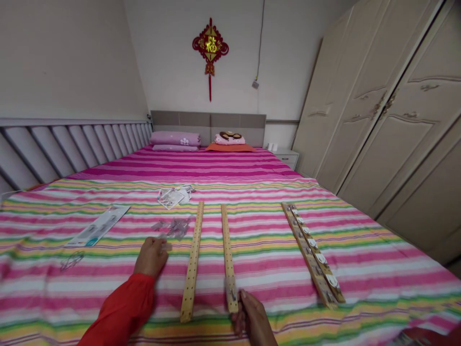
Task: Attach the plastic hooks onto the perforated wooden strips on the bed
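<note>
Wooden strips — four, one left hand, one right hand

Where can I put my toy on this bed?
The wide gap between the right holed strip and the paired strips, beyond the right hand, is bare. So is a smaller one between the long card and plastic packets. It's crowded around the left hand.

A red Chinese-knot ornament is hung on the far wall above a grey headboard. Purple bedding is stacked before its left half; the left is bounded by a slatted rail, the right by a cream wardrobe.
</note>
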Motion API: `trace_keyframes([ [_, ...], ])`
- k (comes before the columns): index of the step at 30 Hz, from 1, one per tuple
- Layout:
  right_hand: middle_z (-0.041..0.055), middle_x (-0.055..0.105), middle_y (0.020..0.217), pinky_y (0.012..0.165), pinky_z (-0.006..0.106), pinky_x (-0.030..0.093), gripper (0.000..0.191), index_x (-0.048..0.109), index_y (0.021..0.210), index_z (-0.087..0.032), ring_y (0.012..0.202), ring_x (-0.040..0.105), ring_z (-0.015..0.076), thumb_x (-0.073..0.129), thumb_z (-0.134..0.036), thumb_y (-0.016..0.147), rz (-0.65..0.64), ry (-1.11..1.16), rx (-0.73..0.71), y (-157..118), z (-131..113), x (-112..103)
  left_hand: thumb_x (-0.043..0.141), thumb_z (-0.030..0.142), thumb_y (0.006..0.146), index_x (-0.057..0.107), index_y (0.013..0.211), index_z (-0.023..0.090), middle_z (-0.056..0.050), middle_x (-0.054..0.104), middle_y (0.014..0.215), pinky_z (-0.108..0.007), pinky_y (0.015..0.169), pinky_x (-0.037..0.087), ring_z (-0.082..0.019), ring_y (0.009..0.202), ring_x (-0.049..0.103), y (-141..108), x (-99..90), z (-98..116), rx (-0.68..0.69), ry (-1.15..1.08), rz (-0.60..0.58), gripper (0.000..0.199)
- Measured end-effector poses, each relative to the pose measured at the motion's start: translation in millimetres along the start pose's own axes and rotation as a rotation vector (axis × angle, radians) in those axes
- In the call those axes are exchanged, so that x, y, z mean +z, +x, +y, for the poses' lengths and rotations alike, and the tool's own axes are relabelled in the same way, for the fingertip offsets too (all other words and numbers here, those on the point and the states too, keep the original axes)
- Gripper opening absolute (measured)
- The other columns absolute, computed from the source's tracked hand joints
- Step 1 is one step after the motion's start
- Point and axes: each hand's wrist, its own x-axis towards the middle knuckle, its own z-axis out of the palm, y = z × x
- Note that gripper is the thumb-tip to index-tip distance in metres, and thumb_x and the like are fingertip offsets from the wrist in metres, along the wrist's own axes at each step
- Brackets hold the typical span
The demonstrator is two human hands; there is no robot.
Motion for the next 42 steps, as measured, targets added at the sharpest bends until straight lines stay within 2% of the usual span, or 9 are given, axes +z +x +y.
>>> trace_keyframes([
  [7, 0.0013, 0.06, 0.046, 0.033, 0.018, 0.034, 0.049, 0.052, 0.065, -0.016, 0.031, 0.049, 0.0094, 0.063, -0.064, 0.07, 0.029, 0.007, 0.029, -5, -6, 4, 0.057, 0.033, 0.063, 0.065, 0.067, 0.02, -0.006, 0.056, 0.075, -0.035, 0.08, 0.047, -0.023, 0.078, 0.057, -17, -26.8, 3, -0.106, -0.241, 0.074, 0.017],
  [10, 0.0017, 0.061, 0.046, 0.034, 0.018, 0.033, 0.049, 0.053, 0.066, -0.016, 0.031, 0.049, 0.009, 0.064, -0.064, 0.069, 0.031, 0.006, 0.029, -8, -10, 5, 0.066, 0.037, 0.057, 0.067, 0.066, 0.018, -0.006, 0.062, 0.075, -0.035, 0.075, 0.048, -0.023, 0.078, 0.058, -20, -36.8, 7, -0.286, -0.451, 0.109, 0.021],
  [12, 0.0017, 0.061, 0.047, 0.033, 0.018, 0.032, 0.049, 0.054, 0.067, -0.016, 0.031, 0.048, 0.009, 0.065, -0.064, 0.067, 0.043, 0.001, 0.017, -9, -11, 5, 0.07, 0.033, 0.055, 0.067, 0.069, 0.017, -0.005, 0.066, 0.076, -0.031, 0.071, 0.048, -0.021, 0.077, 0.06, -22, -42.9, 15, -0.474, -0.684, 0.071, 0.022],
  [16, 0.0006, 0.06, 0.047, 0.031, 0.017, 0.027, 0.051, 0.06, 0.073, -0.015, 0.03, 0.045, 0.0078, 0.067, -0.064, 0.064, 0.07, 0.019, -0.005, -9, -8, 0, 0.072, 0.016, 0.06, 0.064, 0.075, 0.017, -0.001, 0.069, 0.075, -0.019, 0.058, 0.048, -0.012, 0.07, 0.063, -29, -55.3, 48, -0.797, -1.229, -0.066, 0.017],
  [19, -0.0014, 0.057, 0.047, 0.031, 0.017, 0.023, 0.051, 0.064, 0.076, -0.014, 0.03, 0.04, 0.0058, 0.067, -0.063, 0.065, 0.104, 0.017, -0.018, -11, -10, -8, 0.066, 0.004, 0.066, 0.063, 0.079, 0.017, 0.0, 0.07, 0.077, -0.015, 0.057, 0.049, -0.008, 0.068, 0.065, -40, -61.3, 78, -0.837, -1.447, -0.189, 0.019],
  [23, -0.0032, 0.054, 0.048, 0.032, 0.017, 0.02, 0.047, 0.066, 0.077, -0.014, 0.032, 0.034, 0.0035, 0.069, -0.059, 0.066, 0.175, -0.023, -0.097, -15, -30, -16, 0.062, 0.003, 0.073, 0.062, 0.082, 0.015, 0.0, 0.068, 0.075, -0.015, 0.055, 0.05, -0.008, 0.061, 0.064, -60, -57.0, 110, -0.819, -1.651, -0.403, 0.016],
  [27, -0.0036, 0.053, 0.049, 0.034, 0.018, 0.02, 0.042, 0.067, 0.071, -0.014, 0.034, 0.033, 0.0034, 0.072, -0.055, 0.065, 0.158, -0.09, -0.16, -21, -62, -10, 0.062, 0.005, 0.075, 0.062, 0.089, 0.016, 0.0, 0.067, 0.075, -0.013, 0.051, 0.047, -0.006, 0.06, 0.063, -84, -45.6, 140, -0.932, -1.805, -0.635, 0.018],
  [34, 0.0023, 0.066, 0.066, 0.052, 0.022, 0.038, 0.037, 0.073, 0.08, -0.016, 0.057, 0.053, 0.0114, 0.075, -0.049, 0.063, -0.022, -0.131, -0.147, -27, -87, 26, 0.063, 0.012, 0.078, 0.063, 0.089, 0.016, 0.001, 0.067, 0.075, -0.014, 0.051, 0.042, -0.004, 0.058, 0.06, -117, -29.1, 178, -1.118, -1.992, -0.992, 0.012],
  [42, 0.0005, 0.062, 0.06, 0.055, 0.021, 0.039, 0.025, 0.071, 0.072, -0.014, 0.055, 0.053, 0.0106, 0.078, -0.037, 0.064, -0.154, 0.119, -0.058, -32, -85, 42, 0.071, 0.017, 0.073, 0.063, 0.08, 0.016, 0.004, 0.066, 0.069, -0.013, 0.051, 0.039, -0.003, 0.056, 0.059, -136, -14.9, 186, -1.13, -2.041, -1.14, 0.011],
])
